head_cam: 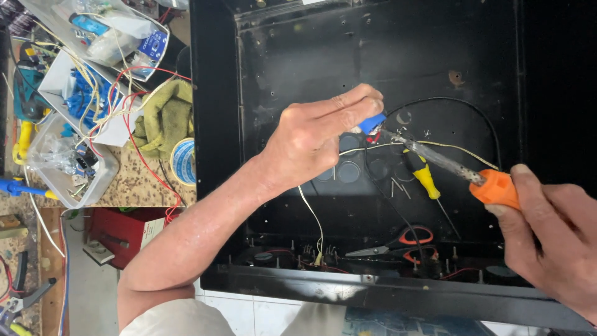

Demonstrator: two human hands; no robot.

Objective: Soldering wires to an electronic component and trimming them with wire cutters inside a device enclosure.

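Blue plastic shows between the pinched fingertips (364, 107) of the left hand (317, 134): a small blue connector (372, 123), held tight against the ends of thin wires over the floor of a black metal box (298, 56). Just to its right, touching or nearly touching it, sits the metal tip of a soldering iron (435, 158). The iron's long axis runs from that tip down and to the right, ending in an orange handle (495, 188) gripped by the right hand (550, 236), whose thumb lies along the handle while the other fingers wrap underneath. So the connector lies up and to the left of the right hand's fingers, at the far end of the iron, while the left hand is right on it.

The left forearm reaches in diagonally from the lower left, wrist bent so the knuckles face up. The right hand enters from the lower right corner.

A yellow-handled screwdriver (426, 177) lies under the iron on the box floor, and orange-handled scissors (398, 244) rest near the front wall. Left of the box, a cluttered bench holds a green rag (166, 118), a roll of tape (184, 162) and trays of small parts (62, 168).
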